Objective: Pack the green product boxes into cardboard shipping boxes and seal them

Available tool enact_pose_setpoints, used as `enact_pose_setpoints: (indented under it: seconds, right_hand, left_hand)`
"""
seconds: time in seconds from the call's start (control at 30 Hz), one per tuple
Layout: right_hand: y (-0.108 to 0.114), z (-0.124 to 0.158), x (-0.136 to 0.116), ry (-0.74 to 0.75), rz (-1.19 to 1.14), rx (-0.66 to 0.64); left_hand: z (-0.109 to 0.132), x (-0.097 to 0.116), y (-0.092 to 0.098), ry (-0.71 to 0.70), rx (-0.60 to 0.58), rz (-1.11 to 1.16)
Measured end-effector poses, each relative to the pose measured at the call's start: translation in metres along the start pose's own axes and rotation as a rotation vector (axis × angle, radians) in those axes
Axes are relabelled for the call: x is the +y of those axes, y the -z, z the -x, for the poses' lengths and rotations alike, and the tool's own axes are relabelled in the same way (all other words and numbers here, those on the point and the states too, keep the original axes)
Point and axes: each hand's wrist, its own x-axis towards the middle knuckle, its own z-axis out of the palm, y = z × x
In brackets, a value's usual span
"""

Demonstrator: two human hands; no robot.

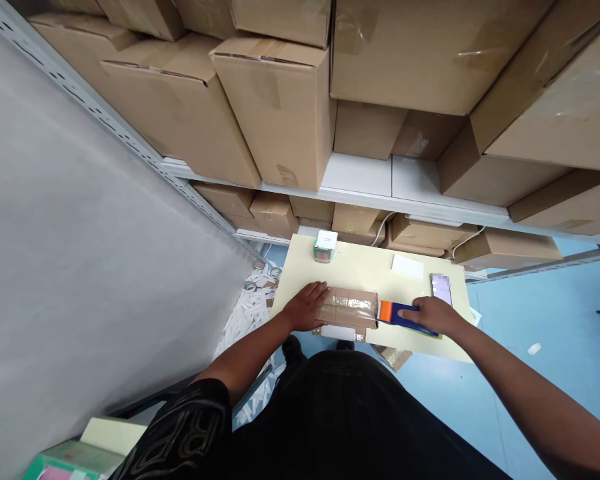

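A small cardboard box [350, 308] with shiny clear tape across its top lies near the front edge of the pale table [365, 257]. My left hand [307, 307] grips the box's left end, fingers at the far corner and thumb side at the near one. In my right hand [436, 315] is a blue and orange tape dispenser [395, 313], its orange end against or very close to the box's right end. Whether tape runs between them is hard to see. Below the box, another taped carton [340, 333] with a white label shows partly.
A small white and green box [325, 247] stands at the table's back left. A white card [407, 266] and a phone [441, 288] lie on the right. Shelves of cardboard boxes [280, 113] rise behind. White paper scraps [240, 327] litter the floor by the grey wall [105, 253].
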Motion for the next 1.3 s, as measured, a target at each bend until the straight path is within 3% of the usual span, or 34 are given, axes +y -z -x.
enact_pose_setpoints:
  seconds: [0.1, 0.17, 0.23, 0.37, 0.47, 0.6, 0.8, 0.97, 1.07, 1.13, 1.2, 1.3]
  right_hand:
    - [-0.001, 0.010, 0.051, -0.082, -0.027, -0.018]
    - [-0.006, 0.008, 0.069, -0.114, -0.023, -0.015]
    - [-0.015, -0.004, 0.069, -0.123, 0.002, -0.008]
    - [-0.039, -0.048, 0.041, -0.092, -0.036, -0.042]
    - [-0.061, -0.073, 0.032, -0.147, -0.246, -0.133]
    - [-0.088, -0.080, 0.050, -0.293, -0.574, -0.190]
    - [-0.107, -0.063, 0.079, -0.382, -0.383, -0.049]
    - [-0.109, -0.053, 0.063, -0.351, -0.299, 0.248]
    - [-0.114, -0.064, 0.041, -0.258, -0.091, 0.425]
    - [-0.121, -0.075, 0.029, -0.185, 0.052, 0.473]
    - [-0.128, -0.085, 0.022, -0.161, 0.119, 0.477]
    - [-0.139, -0.087, 0.017, -0.216, 0.079, 0.530]
  left_hand:
    - [-0.001, 0.001, 0.000, 0.012, -0.019, -0.024]
    - [-0.003, 0.003, 0.000, 0.014, -0.024, -0.039]
    - [-0.005, 0.005, 0.000, 0.011, -0.026, -0.054]
    - [-0.007, 0.006, 0.000, 0.018, -0.037, -0.070]
    - [-0.008, 0.006, -0.001, 0.013, -0.036, -0.044]
    - [-0.008, 0.005, -0.002, 0.012, -0.011, 0.014]
    - [-0.005, 0.005, 0.006, 0.006, 0.010, 0.112]
    - [-0.002, 0.011, 0.006, 0.041, 0.091, 0.199]
    - [-0.005, 0.020, -0.006, 0.246, 0.290, 0.245]
    - [-0.008, 0.026, -0.016, 0.440, 0.417, 0.297]
    - [-0.009, 0.030, -0.024, 0.591, 0.449, 0.386]
    - [-0.007, 0.034, -0.029, 0.666, 0.408, 0.555]
